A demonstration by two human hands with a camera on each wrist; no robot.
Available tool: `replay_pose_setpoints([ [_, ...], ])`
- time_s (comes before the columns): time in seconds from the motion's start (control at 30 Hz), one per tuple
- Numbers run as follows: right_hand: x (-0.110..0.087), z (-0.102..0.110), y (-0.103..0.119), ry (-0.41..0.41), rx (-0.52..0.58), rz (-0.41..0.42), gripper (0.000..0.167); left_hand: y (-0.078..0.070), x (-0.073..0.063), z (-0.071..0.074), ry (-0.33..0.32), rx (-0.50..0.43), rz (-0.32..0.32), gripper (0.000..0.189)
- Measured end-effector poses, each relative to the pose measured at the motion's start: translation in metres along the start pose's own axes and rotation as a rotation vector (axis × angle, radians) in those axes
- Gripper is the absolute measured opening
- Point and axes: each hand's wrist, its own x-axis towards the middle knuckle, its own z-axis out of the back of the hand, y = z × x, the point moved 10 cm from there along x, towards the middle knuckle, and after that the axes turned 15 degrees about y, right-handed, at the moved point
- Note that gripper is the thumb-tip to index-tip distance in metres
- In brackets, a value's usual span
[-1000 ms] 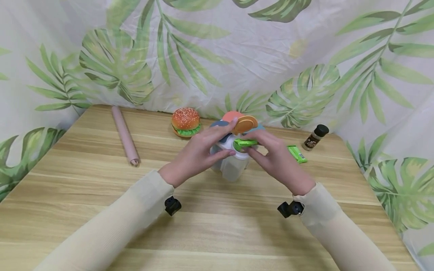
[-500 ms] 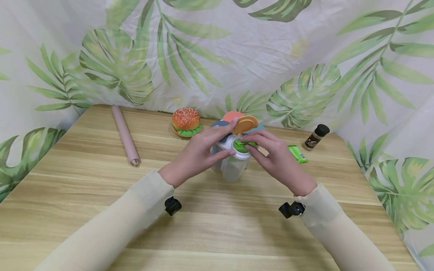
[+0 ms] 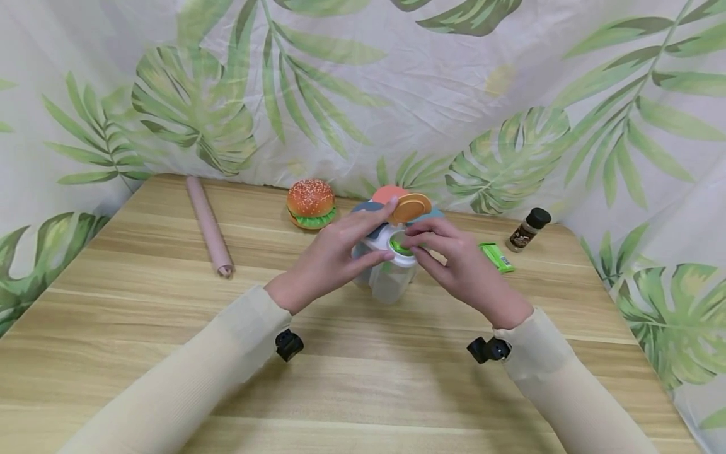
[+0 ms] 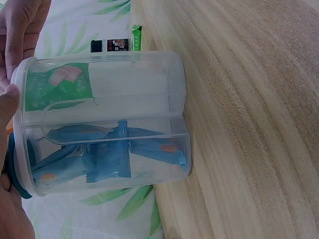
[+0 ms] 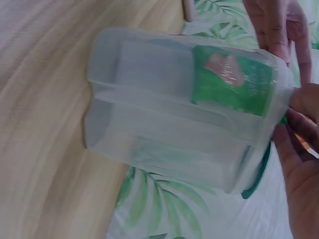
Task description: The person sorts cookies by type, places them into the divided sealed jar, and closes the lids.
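A clear plastic storage container (image 3: 391, 285) with a white top stands upright at mid-table. Its orange flap lid (image 3: 412, 207) is raised. My left hand (image 3: 337, 255) holds the top, thumb on the white rim and fingers against the flap. At the uncovered round mouth, my right hand (image 3: 462, 268) pinches a green snack packet (image 3: 401, 246), which sits mostly inside. Through the wall, a green packet (image 4: 57, 84) shows near the rim in the left wrist view. Several blue packets (image 4: 107, 154) fill another compartment. The fingertips are partly hidden at the mouth.
Behind the container sits a toy hamburger (image 3: 311, 203). A rolled pink mat (image 3: 210, 227) lies on the left. To the right are another green packet (image 3: 497, 258) and a black-capped seasoning bottle (image 3: 529, 230). A leaf-print cloth (image 3: 351, 94) hangs behind the wooden table (image 3: 363, 391).
The green packet has gone from above the mouth down into the container. My right fingers have followed it slightly downward. My left hand keeps its place on the top.
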Motion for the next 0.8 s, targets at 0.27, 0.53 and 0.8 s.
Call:
replay_pose_setpoints([
  [0.27, 0.0029, -0.0039, 0.0015, 0.107, -0.023, -0.018, 0.017, 0.0001, -0.0006, -0.0005, 0.0, 0.001, 0.004, 0.081],
  [0.53, 0.0013, -0.0049, -0.001, 0.1, -0.008, -0.027, 0.017, 0.001, -0.0001, -0.0011, -0.004, 0.003, 0.001, 0.081],
  [0.8, -0.0055, -0.0007, -0.0055, 0.041, 0.077, -0.032, 0.022, 0.0001, 0.0002, -0.0013, -0.003, 0.004, -0.01, 0.082],
])
